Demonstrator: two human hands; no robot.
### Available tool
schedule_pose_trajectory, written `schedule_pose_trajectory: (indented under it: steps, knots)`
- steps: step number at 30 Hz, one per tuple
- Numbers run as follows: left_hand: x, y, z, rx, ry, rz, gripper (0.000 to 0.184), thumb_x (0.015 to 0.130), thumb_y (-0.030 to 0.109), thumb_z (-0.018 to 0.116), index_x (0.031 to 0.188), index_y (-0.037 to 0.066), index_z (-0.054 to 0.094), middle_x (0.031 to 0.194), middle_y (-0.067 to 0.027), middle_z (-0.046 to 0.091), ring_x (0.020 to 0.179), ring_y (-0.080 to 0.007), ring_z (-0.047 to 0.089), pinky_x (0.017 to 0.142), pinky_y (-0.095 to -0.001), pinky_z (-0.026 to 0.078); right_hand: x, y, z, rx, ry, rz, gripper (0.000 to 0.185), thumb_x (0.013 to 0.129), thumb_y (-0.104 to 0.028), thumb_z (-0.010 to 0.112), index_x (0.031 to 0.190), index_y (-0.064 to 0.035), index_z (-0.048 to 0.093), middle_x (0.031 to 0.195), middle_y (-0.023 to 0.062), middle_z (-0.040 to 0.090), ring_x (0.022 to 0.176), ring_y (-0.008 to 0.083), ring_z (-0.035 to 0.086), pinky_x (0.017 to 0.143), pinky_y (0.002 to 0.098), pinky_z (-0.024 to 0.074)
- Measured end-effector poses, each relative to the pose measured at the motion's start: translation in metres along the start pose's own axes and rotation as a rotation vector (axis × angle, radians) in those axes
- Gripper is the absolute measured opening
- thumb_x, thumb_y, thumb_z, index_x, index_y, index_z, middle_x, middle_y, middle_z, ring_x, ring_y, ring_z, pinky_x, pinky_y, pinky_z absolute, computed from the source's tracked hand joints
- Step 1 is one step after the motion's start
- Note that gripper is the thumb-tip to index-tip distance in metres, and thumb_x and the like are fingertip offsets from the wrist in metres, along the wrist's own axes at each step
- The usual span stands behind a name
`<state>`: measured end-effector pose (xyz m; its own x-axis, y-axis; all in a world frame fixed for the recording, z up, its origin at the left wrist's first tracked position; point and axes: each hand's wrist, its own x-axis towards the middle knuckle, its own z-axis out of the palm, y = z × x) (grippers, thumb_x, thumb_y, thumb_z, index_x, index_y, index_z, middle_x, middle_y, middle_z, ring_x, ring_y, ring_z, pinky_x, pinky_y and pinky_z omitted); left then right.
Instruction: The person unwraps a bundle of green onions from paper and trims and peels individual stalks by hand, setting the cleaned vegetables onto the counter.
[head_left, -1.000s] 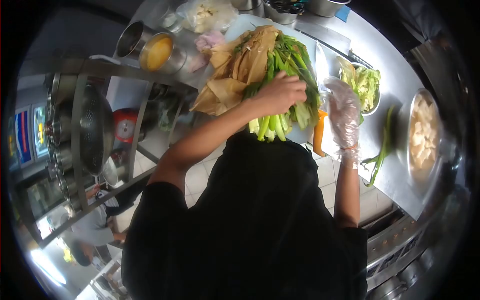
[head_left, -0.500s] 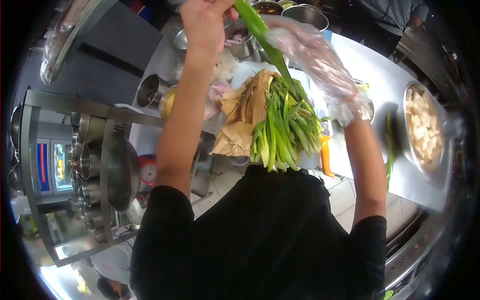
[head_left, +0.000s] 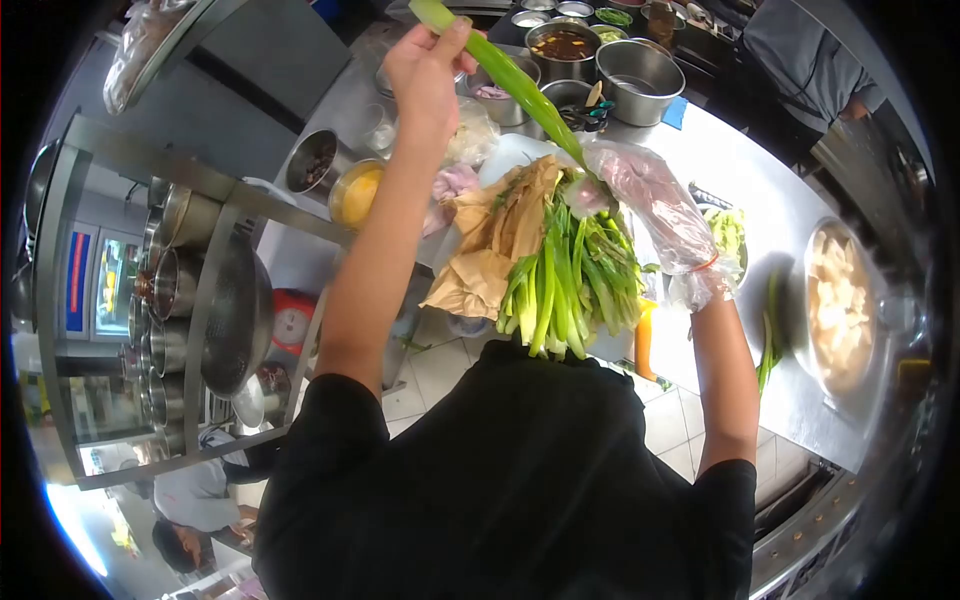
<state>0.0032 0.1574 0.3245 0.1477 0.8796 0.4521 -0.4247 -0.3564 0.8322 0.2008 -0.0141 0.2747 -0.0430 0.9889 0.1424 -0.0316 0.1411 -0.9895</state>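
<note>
My left hand, bare, pinches the thick pale end of a long green onion between thumb and fingers. The stalk slants down to the right toward my right hand, which wears a clear plastic glove held by a red band at the wrist. Its gloved fingers are closed around the leafy end of that stalk. Below lies a bunch of green onions, their pale ends toward me, on crumpled brown paper. An orange handle sticks out beside the bunch.
A steel bowl of pale pieces stands at the right, with a loose green stalk beside it. Steel pots line the far side. A shelf with pans and a red scale are left. Other people are nearby.
My right hand has slid down along the stalk to its leafy end, near the bunch. My left hand still holds the other end, and the view has shifted to show more of the pots.
</note>
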Motion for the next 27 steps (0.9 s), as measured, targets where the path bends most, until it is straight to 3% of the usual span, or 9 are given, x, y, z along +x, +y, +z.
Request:
schedule_pose_trajectory:
  steps: [5, 8, 11, 15, 18, 20, 23, 25, 27]
  knots:
    - [-0.016, -0.010, 0.013, 0.044, -0.028, 0.051, 0.016, 0.089, 0.006, 0.064, 0.099, -0.007, 0.063, 0.085, -0.0148, 0.068, 0.060, -0.0111, 0.053, 0.057, -0.0228, 0.042, 0.004, -0.006, -0.003, -0.379, -0.100, 0.102, 0.036, 0.094, -0.029, 0.058, 0.114, 0.0000, 0.064, 0.098, 0.0099, 0.064, 0.083, 0.0176, 0.061, 0.079, 0.0300, 0.0484]
    - [-0.024, -0.018, 0.014, 0.113, -0.035, 0.192, 0.018, 0.090, 0.007, 0.064, 0.101, -0.007, 0.063, 0.087, -0.0124, 0.068, 0.064, -0.0104, 0.058, 0.057, -0.0216, 0.045, -0.002, 0.032, -0.010, -0.690, 0.104, -0.215, 0.039, 0.091, -0.030, 0.058, 0.118, -0.0030, 0.062, 0.110, 0.0161, 0.064, 0.101, 0.0319, 0.060, 0.090, 0.0404, 0.0454]
    - [-0.037, -0.015, 0.013, 0.380, 0.016, 0.242, 0.017, 0.090, 0.004, 0.060, 0.102, -0.008, 0.063, 0.094, -0.0115, 0.068, 0.077, -0.0128, 0.064, 0.065, -0.0217, 0.052, -0.015, 0.072, -0.006, -0.464, 0.078, -0.221, 0.050, 0.087, -0.033, 0.062, 0.127, -0.0049, 0.054, 0.123, 0.0182, 0.056, 0.111, 0.0321, 0.054, 0.094, 0.0416, 0.0423]
    - [-0.056, -0.010, 0.035, 0.286, 0.011, 0.284, 0.022, 0.089, 0.005, 0.062, 0.102, -0.013, 0.060, 0.091, -0.0178, 0.066, 0.068, -0.0143, 0.058, 0.061, -0.0235, 0.046, -0.032, 0.048, 0.005, -0.632, 0.183, -0.205, 0.016, 0.083, -0.013, 0.054, 0.076, -0.0014, 0.062, 0.077, 0.0182, 0.060, 0.077, 0.0361, 0.058, 0.073, 0.0436, 0.0469]
    - [-0.081, -0.004, 0.061, 0.406, -0.048, 0.437, 0.017, 0.087, -0.002, 0.059, 0.100, -0.013, 0.058, 0.088, -0.0202, 0.065, 0.064, -0.0156, 0.055, 0.056, -0.0251, 0.045, -0.037, 0.071, 0.012, -0.842, 0.304, -0.346, 0.032, 0.083, -0.013, 0.056, 0.112, -0.0005, 0.060, 0.077, 0.0102, 0.060, 0.076, 0.0323, 0.059, 0.071, 0.0417, 0.0475]
    - [-0.094, -0.006, 0.067, 0.384, -0.174, 0.550, 0.018, 0.087, -0.001, 0.060, 0.100, -0.013, 0.058, 0.088, -0.0208, 0.064, 0.064, -0.0168, 0.056, 0.055, -0.0257, 0.045, -0.034, 0.095, 0.018, -0.829, 0.449, -0.255, 0.020, 0.078, -0.019, 0.058, 0.071, -0.0006, 0.060, 0.072, 0.0171, 0.057, 0.073, 0.0344, 0.057, 0.069, 0.0462, 0.0453]
    - [-0.111, 0.005, 0.087, 0.436, -0.222, 0.726, 0.018, 0.089, 0.004, 0.060, 0.096, -0.012, 0.058, 0.082, -0.0192, 0.061, 0.064, -0.0201, 0.056, 0.052, -0.0277, 0.046, -0.030, 0.109, 0.022, -0.777, 0.785, -0.396, 0.022, 0.081, -0.021, 0.056, 0.072, -0.0016, 0.060, 0.072, 0.0165, 0.059, 0.071, 0.0344, 0.058, 0.068, 0.0462, 0.0465]
    - [-0.107, 0.022, 0.083, 0.651, -0.105, 1.157, 0.022, 0.091, 0.011, 0.059, 0.092, -0.011, 0.057, 0.076, -0.0159, 0.058, 0.063, -0.0208, 0.057, 0.052, -0.0280, 0.046, -0.042, 0.097, 0.006, -0.911, 0.678, -0.361, 0.024, 0.084, -0.022, 0.055, 0.073, -0.0014, 0.061, 0.072, 0.0169, 0.060, 0.072, 0.0346, 0.059, 0.069, 0.0466, 0.0467]
    - [-0.100, 0.046, 0.079, 0.511, -0.077, 1.158, 0.025, 0.093, 0.015, 0.058, 0.088, -0.010, 0.057, 0.074, -0.0146, 0.057, 0.064, -0.0209, 0.057, 0.053, -0.0282, 0.047, -0.051, 0.102, -0.001, -1.040, 0.548, -0.332, 0.027, 0.087, -0.024, 0.053, 0.074, -0.0012, 0.061, 0.073, 0.0173, 0.060, 0.073, 0.0348, 0.060, 0.069, 0.0470, 0.0469]
